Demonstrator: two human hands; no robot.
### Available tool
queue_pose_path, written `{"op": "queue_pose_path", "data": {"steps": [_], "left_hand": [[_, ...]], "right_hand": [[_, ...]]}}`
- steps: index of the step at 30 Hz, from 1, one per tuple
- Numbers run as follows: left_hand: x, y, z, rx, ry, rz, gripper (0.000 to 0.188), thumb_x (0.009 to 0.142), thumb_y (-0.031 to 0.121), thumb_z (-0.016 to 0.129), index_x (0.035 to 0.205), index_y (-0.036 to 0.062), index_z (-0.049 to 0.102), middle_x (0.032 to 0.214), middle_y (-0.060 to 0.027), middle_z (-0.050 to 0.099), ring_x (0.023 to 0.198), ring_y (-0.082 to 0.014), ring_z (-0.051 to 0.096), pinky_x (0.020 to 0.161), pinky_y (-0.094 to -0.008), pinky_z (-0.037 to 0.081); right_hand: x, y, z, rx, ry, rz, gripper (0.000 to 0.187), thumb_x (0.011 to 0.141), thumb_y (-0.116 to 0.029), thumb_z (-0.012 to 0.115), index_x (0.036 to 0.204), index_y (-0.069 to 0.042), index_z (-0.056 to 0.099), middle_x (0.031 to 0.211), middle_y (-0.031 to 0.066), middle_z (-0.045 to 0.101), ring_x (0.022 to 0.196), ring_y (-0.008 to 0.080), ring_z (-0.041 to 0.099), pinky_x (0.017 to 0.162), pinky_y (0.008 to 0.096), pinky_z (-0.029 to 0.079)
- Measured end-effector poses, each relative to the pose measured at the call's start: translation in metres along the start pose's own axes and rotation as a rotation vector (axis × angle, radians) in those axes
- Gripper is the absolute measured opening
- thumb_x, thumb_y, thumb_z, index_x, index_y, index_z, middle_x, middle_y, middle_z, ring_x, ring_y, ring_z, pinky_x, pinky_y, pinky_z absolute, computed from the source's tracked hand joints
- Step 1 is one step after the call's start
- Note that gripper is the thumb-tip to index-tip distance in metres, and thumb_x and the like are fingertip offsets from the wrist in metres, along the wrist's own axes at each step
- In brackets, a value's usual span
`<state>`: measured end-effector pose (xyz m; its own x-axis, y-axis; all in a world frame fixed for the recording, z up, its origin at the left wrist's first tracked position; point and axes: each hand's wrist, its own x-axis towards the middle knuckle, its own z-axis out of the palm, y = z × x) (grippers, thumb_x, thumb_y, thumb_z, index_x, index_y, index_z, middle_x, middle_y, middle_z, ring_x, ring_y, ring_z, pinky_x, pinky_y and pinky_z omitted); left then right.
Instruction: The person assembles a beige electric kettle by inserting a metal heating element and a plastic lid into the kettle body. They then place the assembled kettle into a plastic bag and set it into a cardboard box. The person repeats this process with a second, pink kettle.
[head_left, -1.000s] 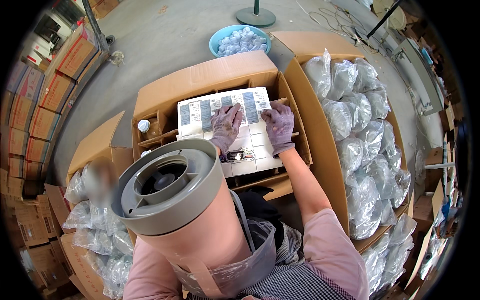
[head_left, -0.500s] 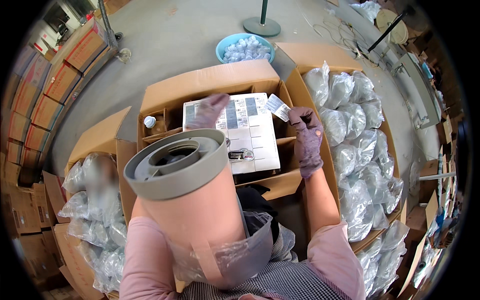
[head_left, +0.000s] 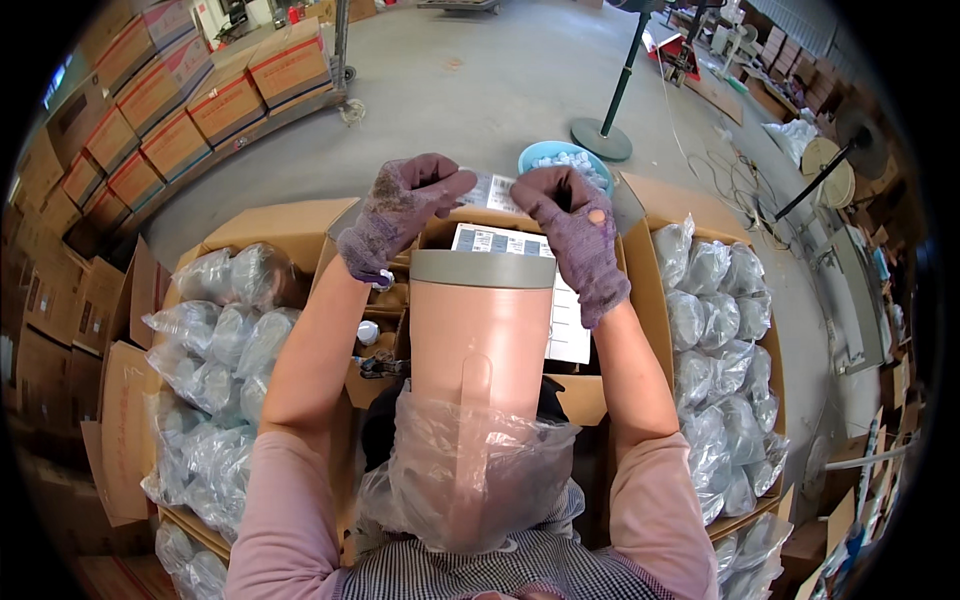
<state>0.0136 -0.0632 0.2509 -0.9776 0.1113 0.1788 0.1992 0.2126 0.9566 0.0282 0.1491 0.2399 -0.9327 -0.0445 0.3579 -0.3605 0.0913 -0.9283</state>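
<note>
A small printed label (head_left: 492,192) is stretched between my hands above the middle carton. My left hand (head_left: 400,212), in a purple-grey glove, pinches one end of it. The fingers of my right hand (head_left: 578,232), gloved alike, are closed on the other end. Below them, a pink cylinder (head_left: 480,340) with a grey rim (head_left: 483,269) stands upright against my body. A clear plastic bag (head_left: 480,450) is bunched around its lower part. Behind the cylinder, and partly hidden by it, white sheets of labels (head_left: 570,330) lie over the divided carton.
A carton of plastic-wrapped items (head_left: 215,350) stands at left, another carton of wrapped items (head_left: 718,340) at right. Beyond are a blue basin (head_left: 535,153) of small pale pieces and a green pole stand (head_left: 602,138). Stacked cartons (head_left: 205,105) sit far left; cables (head_left: 712,165) cross the floor.
My left hand has risen from the label sheets and now grips the label with my right hand. The pink cylinder appears more upright and centred. The view has shifted toward the far floor.
</note>
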Motion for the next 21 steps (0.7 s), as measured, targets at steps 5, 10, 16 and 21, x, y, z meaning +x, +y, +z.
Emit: {"op": "queue_pose_path", "data": {"steps": [5,10,16,21], "left_hand": [[-0.033,-0.005,-0.016,-0.285,0.423,0.132,0.014,0.089,0.017,0.073,0.085,0.0059,0.065,0.072,0.0021,0.059,0.063,-0.0062,0.049,0.060,-0.0217,0.042],[-0.118,0.010,-0.032,-0.342,0.321,0.174,0.009,0.088,0.013,0.072,0.087,0.0064,0.066,0.079,0.0018,0.061,0.066,-0.0052,0.052,0.056,-0.0217,0.041],[-0.175,0.027,0.013,-0.208,0.121,-0.053,0.008,0.088,0.009,0.071,0.085,0.0030,0.067,0.071,0.0037,0.059,0.061,-0.0034,0.048,0.055,-0.0203,0.039],[-0.171,0.023,0.021,-0.223,0.100,-0.177,0.012,0.088,0.013,0.071,0.087,0.0018,0.068,0.074,0.0042,0.060,0.064,-0.0026,0.048,0.057,-0.0201,0.039]], "right_hand": [[-0.014,-0.028,0.006,0.021,-0.013,-0.079,0.054,0.095,-0.024,0.063,0.143,-0.006,0.046,0.136,0.0134,0.052,0.114,0.0166,0.055,0.095,0.0308,0.047],[-0.046,-0.032,-0.006,-0.471,-0.563,-0.178,0.034,0.099,-0.026,0.053,0.123,-0.003,0.063,0.110,0.0144,0.067,0.107,0.0235,0.063,0.093,0.0309,0.047],[-0.058,-0.023,-0.002,-0.431,-0.534,-0.240,0.030,0.099,-0.022,0.051,0.121,-0.006,0.063,0.118,0.0167,0.065,0.108,0.0335,0.062,0.095,0.0367,0.048],[-0.049,0.006,-0.017,-0.532,-0.684,-0.483,0.045,0.099,-0.015,0.046,0.144,-0.009,0.043,0.133,0.0210,0.056,0.122,0.0391,0.055,0.103,0.0412,0.044]]}}
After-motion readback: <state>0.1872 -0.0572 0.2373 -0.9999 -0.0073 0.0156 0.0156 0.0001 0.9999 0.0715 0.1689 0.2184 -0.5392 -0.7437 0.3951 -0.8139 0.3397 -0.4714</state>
